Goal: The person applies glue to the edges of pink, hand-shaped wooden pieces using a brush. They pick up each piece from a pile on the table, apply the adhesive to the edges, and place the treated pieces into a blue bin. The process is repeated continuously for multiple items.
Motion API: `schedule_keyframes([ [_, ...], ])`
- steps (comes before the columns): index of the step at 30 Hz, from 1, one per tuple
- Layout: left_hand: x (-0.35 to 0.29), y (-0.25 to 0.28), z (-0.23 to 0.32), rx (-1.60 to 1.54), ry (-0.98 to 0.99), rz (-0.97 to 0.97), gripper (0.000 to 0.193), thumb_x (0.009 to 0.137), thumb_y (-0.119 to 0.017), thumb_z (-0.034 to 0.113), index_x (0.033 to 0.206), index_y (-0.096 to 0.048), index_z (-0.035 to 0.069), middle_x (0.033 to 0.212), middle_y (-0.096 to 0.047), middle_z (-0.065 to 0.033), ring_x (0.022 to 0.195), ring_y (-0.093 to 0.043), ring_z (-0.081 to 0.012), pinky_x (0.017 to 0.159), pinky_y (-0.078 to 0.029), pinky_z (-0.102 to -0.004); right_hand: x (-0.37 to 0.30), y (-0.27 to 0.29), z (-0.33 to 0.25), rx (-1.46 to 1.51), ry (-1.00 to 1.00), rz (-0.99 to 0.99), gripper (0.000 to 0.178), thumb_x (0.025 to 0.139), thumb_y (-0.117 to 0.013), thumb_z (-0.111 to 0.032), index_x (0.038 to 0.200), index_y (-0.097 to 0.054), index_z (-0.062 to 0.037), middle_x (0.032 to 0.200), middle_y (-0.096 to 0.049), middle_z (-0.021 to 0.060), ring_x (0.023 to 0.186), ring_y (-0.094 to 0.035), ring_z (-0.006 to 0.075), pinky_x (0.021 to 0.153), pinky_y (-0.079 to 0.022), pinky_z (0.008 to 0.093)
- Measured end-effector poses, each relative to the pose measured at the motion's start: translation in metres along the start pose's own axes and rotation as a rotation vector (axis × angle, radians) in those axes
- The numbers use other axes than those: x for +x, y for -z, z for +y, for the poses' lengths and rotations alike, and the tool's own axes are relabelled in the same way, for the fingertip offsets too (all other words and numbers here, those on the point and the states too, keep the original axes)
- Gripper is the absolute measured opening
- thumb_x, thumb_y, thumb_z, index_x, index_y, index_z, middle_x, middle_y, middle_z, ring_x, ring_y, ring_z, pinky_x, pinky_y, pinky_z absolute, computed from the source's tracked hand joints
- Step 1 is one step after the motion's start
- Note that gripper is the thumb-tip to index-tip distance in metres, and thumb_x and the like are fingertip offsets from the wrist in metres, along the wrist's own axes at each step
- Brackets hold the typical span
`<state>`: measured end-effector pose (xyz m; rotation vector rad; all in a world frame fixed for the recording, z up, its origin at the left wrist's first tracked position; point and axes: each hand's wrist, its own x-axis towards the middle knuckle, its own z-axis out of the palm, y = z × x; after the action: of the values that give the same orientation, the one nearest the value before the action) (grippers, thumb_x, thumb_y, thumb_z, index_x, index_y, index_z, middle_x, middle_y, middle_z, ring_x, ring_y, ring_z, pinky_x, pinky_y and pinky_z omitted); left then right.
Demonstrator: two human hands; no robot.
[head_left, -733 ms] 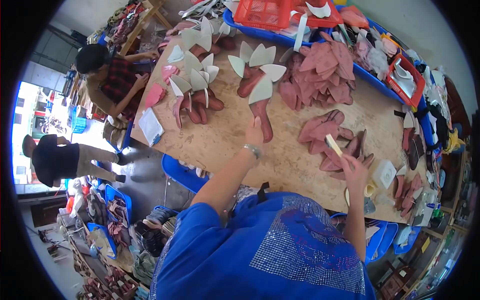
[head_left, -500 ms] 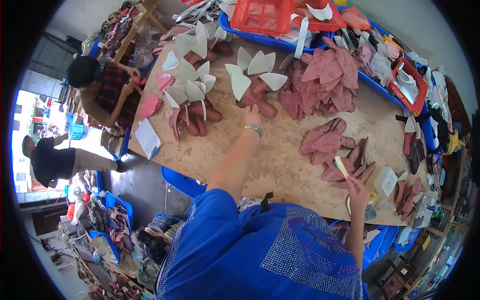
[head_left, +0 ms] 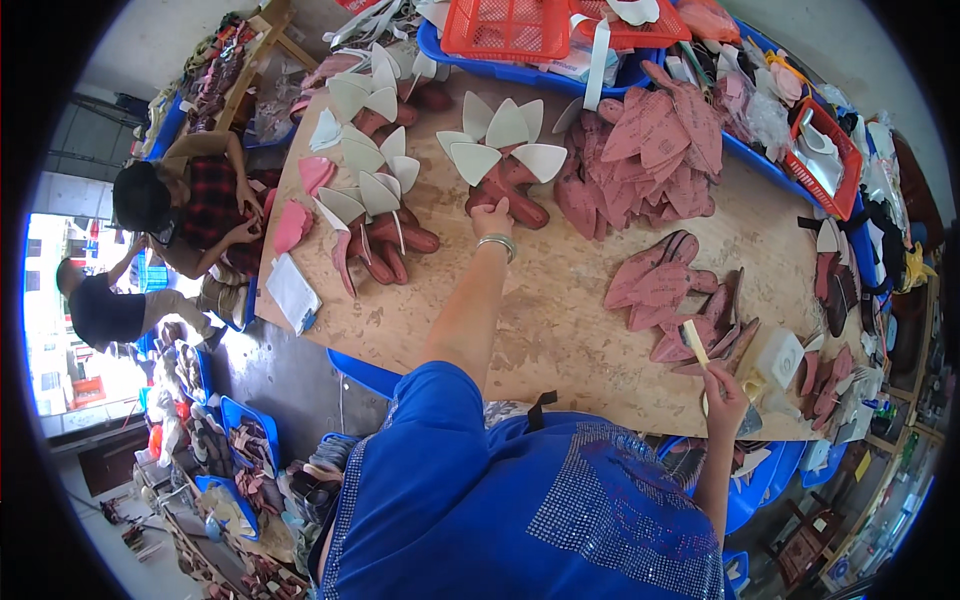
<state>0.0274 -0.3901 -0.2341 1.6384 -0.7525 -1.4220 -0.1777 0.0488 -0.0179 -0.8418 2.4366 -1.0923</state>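
My left hand (head_left: 491,222) reaches far over the table, fingers closed on the near end of a reddish-brown insole (head_left: 520,205). White pointed pieces (head_left: 508,125) fan out from the far ends of that group of insoles. At the right, my right hand (head_left: 727,398) grips a small brush with a pale flat handle (head_left: 695,342), held above the table's near edge. Just beyond the brush lies a loose group of reddish insole pieces (head_left: 655,282). A white plastic container (head_left: 775,357) stands beside my right hand.
A large heap of reddish pieces (head_left: 655,140) lies at the back. More insoles with white pieces (head_left: 375,195) sit at the left. Blue bins and red baskets (head_left: 505,28) line the far edge. Two people, one in a checked shirt (head_left: 213,190), are beyond the table's left side.
The white piece near my left hand has swung down into the fan with the others. My left hand stays at the insole; the brush has shifted slightly. The person in checks has moved their arms.
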Motion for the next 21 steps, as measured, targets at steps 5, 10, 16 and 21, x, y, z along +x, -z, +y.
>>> schedule_keyframes([
  [5,0.046,0.048,-0.027,0.283,-0.243,0.137,0.033,0.086,-0.071,0.021,0.098,-0.051,-0.003,0.089,-0.061,-0.0150,0.080,-0.061,-0.0228,0.072,-0.051,-0.0381,0.008,0.006,-0.003,0.102,0.001,0.007,0.019,0.088,-0.068,-0.010,0.103,-0.071,0.0015,0.090,-0.071,0.0052,0.085,-0.063,0.0099,0.080,-0.049,0.0253],
  [10,-0.097,0.006,-0.027,0.533,-0.420,-0.304,0.030,0.091,-0.060,0.022,0.110,-0.055,-0.001,0.099,-0.060,-0.0171,0.090,-0.060,-0.0293,0.083,-0.048,-0.0401,0.002,0.041,0.020,0.231,-0.209,0.251,0.020,0.090,-0.067,-0.010,0.106,-0.071,0.0004,0.087,-0.067,-0.0008,0.076,-0.055,0.0039,0.069,-0.045,0.0197],
  [16,-0.191,-0.053,-0.025,0.941,-1.071,-0.834,0.030,0.089,-0.055,0.014,0.118,-0.055,0.005,0.111,-0.059,-0.0153,0.103,-0.058,-0.0329,0.086,-0.048,-0.0423,-0.023,0.070,0.036,0.449,-0.319,0.322,0.022,0.091,-0.067,-0.011,0.109,-0.070,0.0007,0.093,-0.068,0.0009,0.083,-0.059,0.0049,0.076,-0.046,0.0183],
  [21,-0.239,-0.124,-0.007,1.104,-1.279,-1.052,0.034,0.088,-0.055,0.017,0.121,-0.055,0.007,0.120,-0.057,-0.0144,0.111,-0.054,-0.0332,0.092,-0.046,-0.0435,-0.063,0.095,0.066,0.355,-0.326,0.420,0.023,0.091,-0.067,-0.010,0.110,-0.069,0.0026,0.094,-0.068,0.0019,0.083,-0.059,0.0055,0.073,-0.046,0.0182],
])
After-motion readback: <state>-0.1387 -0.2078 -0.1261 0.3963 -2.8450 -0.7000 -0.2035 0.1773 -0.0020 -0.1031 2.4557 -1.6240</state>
